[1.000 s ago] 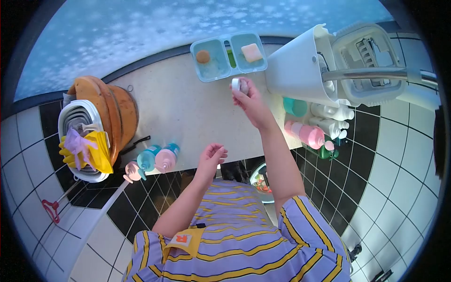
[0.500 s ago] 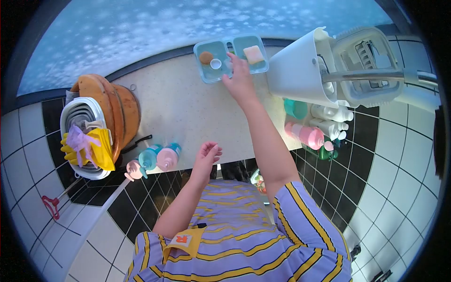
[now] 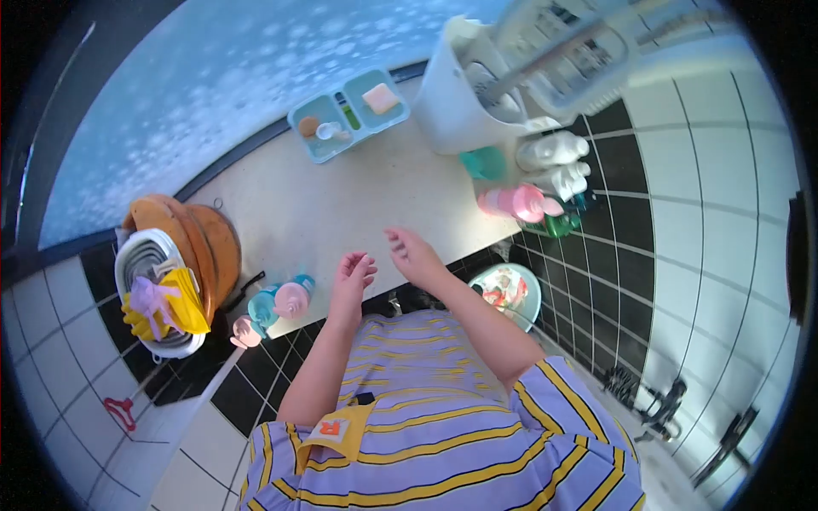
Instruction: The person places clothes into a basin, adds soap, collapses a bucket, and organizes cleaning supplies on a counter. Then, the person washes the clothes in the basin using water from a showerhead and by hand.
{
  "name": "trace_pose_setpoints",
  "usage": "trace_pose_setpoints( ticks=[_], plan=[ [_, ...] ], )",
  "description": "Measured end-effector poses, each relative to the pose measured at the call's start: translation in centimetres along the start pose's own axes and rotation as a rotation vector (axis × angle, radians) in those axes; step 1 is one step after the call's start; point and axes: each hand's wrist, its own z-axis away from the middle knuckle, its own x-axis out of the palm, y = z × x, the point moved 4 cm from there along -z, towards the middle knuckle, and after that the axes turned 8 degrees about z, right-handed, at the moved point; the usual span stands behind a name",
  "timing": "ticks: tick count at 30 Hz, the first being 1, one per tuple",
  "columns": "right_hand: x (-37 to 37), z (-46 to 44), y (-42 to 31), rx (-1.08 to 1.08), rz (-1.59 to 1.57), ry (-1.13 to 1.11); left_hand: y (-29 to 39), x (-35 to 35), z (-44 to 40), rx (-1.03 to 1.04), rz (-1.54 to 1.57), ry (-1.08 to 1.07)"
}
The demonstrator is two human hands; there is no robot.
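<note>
My left hand [image 3: 352,279] hovers over the counter's near edge, fingers loosely bent and slightly apart, nothing held. Beside it on the right, my right hand [image 3: 414,258] is also free, fingers partly spread. Farther off by the window stands a light blue divided tray [image 3: 321,153]. In its left part lie a round brown piece [image 3: 308,127] and a small white cup-like thing [image 3: 328,130]; a green item [image 3: 350,115] sits in the middle slot. A pale pink sponge-like block [image 3: 381,98] rests in the right part. Left of my left hand stands a pink pump bottle [image 3: 292,300].
An orange wooden bucket [image 3: 220,255] stands left, with a white basin [image 3: 128,260] holding yellow gloves [image 3: 189,298]. A large white container [image 3: 452,102] and several bottles, one pink [image 3: 517,203], stand right. Below is a basin of colourful things [image 3: 532,302].
My right hand has drawn back from the tray to near my left hand, with nothing in it. The view has turned to the right, showing the basin below. The white thing in the tray looks tipped.
</note>
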Motion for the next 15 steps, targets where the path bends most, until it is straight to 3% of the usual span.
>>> trace_pose_setpoints(
  ticks=[5, 15],
  plan=[
    [-3.1, 10.8, 1.7, 0.171, 0.117, -0.053, 0.2, 2.4, 0.7, -0.041, -0.227, -0.187],
    [-8.8, 30.6, 6.0, 0.535, 0.246, 0.271, -4.2, 12.2, 4.6, -0.091, -0.695, -0.595]
  ],
)
